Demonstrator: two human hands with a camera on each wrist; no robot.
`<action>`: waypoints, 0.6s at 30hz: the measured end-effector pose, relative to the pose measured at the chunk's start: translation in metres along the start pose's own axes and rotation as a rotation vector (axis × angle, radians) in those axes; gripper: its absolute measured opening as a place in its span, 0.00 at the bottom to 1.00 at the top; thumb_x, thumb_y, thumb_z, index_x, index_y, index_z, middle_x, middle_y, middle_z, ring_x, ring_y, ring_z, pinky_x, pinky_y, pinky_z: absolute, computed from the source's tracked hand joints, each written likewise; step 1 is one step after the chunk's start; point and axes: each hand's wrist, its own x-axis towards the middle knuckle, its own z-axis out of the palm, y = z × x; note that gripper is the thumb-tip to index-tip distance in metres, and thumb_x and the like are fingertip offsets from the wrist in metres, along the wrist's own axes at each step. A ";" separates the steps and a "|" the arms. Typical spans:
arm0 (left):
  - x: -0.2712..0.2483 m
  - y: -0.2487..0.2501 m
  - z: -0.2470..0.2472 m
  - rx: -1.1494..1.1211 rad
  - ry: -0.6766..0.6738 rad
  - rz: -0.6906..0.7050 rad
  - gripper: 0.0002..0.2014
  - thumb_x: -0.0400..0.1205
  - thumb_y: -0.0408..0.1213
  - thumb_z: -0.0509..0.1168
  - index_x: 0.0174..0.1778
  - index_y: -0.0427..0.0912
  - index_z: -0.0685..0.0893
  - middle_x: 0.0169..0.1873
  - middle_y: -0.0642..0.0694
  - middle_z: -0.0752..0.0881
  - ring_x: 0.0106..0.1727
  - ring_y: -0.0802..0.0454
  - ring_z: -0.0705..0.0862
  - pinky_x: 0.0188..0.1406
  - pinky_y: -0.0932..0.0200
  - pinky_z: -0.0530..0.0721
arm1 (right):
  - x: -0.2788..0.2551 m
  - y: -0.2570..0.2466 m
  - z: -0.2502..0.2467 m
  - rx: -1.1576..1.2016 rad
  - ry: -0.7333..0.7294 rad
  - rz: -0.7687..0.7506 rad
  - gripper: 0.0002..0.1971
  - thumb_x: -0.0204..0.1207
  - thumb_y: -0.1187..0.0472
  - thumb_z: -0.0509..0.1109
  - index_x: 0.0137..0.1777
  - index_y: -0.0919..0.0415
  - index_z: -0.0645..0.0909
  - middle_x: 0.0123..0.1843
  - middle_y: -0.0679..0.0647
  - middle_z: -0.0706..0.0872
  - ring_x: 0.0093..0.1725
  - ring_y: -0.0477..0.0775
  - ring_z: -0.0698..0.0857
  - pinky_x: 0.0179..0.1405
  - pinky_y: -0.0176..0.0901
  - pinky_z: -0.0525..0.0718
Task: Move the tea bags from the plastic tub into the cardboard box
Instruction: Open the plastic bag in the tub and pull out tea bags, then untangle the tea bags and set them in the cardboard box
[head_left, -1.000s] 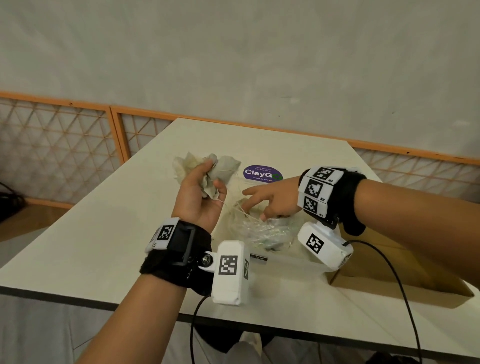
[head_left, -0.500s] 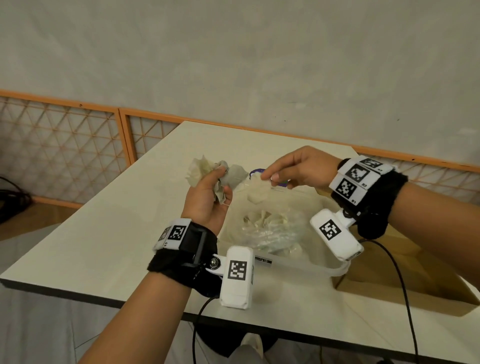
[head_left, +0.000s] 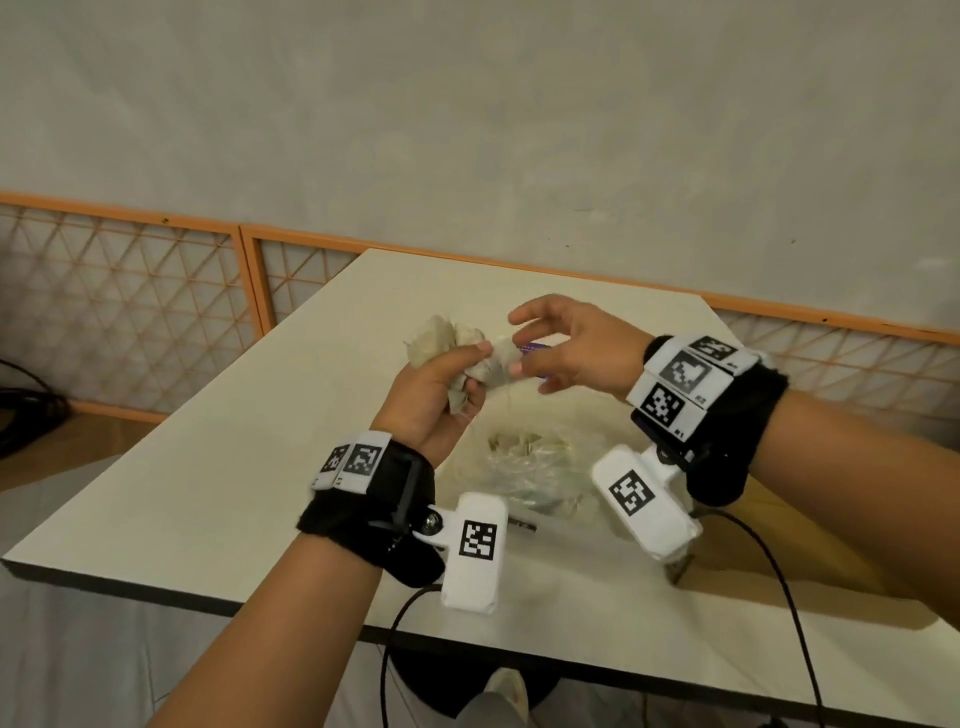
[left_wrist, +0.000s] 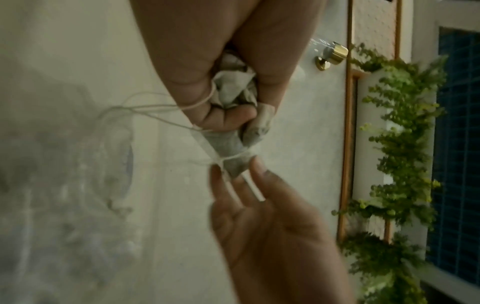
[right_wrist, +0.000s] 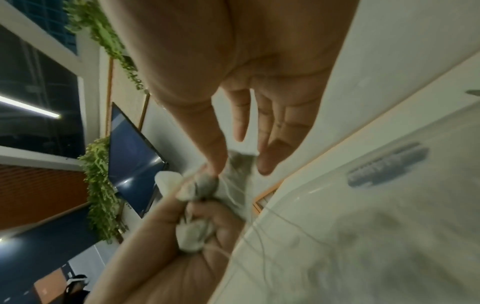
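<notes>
My left hand (head_left: 470, 374) is raised over the clear plastic tub (head_left: 582, 525) and grips a crumpled bunch of tea bags (head_left: 441, 340), strings trailing down. My right hand (head_left: 519, 343) is against that bunch from the right with its fingers (right_wrist: 262, 164) straight and spread. Its thumb tip touches one more tea bag (left_wrist: 226, 144) at the bunch's edge, under my left thumb. More tea bags (head_left: 519, 447) lie in the tub. The cardboard box (head_left: 810, 551) sits right of the tub, mostly hidden by my right forearm.
The pale table (head_left: 208, 467) has its near edge just below my wrists. Black wrist cables (head_left: 779, 597) hang over that edge. A purple label (head_left: 535, 347) shows behind my right hand. An orange lattice fence (head_left: 130, 301) and a wall stand beyond the table.
My right hand lifted a tea bag out of the tub and carried it left to the bunch in my left hand. Its fingers have spread open there. My left hand rose slightly.
</notes>
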 end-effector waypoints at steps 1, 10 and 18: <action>0.000 0.003 0.005 -0.069 -0.012 -0.017 0.04 0.78 0.26 0.67 0.42 0.40 0.82 0.32 0.48 0.85 0.27 0.61 0.82 0.21 0.74 0.75 | -0.003 0.004 0.002 0.029 -0.070 0.024 0.28 0.70 0.71 0.75 0.68 0.56 0.70 0.62 0.55 0.79 0.47 0.51 0.84 0.44 0.45 0.86; -0.007 0.018 0.055 -0.348 -0.135 -0.065 0.04 0.80 0.28 0.65 0.39 0.37 0.82 0.31 0.46 0.83 0.26 0.61 0.80 0.22 0.75 0.76 | -0.012 0.024 0.000 -0.237 -0.257 0.054 0.04 0.77 0.61 0.69 0.49 0.55 0.85 0.32 0.49 0.86 0.28 0.40 0.82 0.26 0.31 0.76; -0.024 0.012 0.053 -0.399 -0.151 -0.043 0.02 0.77 0.29 0.65 0.40 0.39 0.81 0.26 0.48 0.82 0.22 0.61 0.79 0.23 0.76 0.75 | -0.023 0.042 -0.060 -0.109 0.254 0.237 0.03 0.78 0.65 0.66 0.48 0.61 0.81 0.41 0.60 0.82 0.35 0.53 0.81 0.28 0.37 0.81</action>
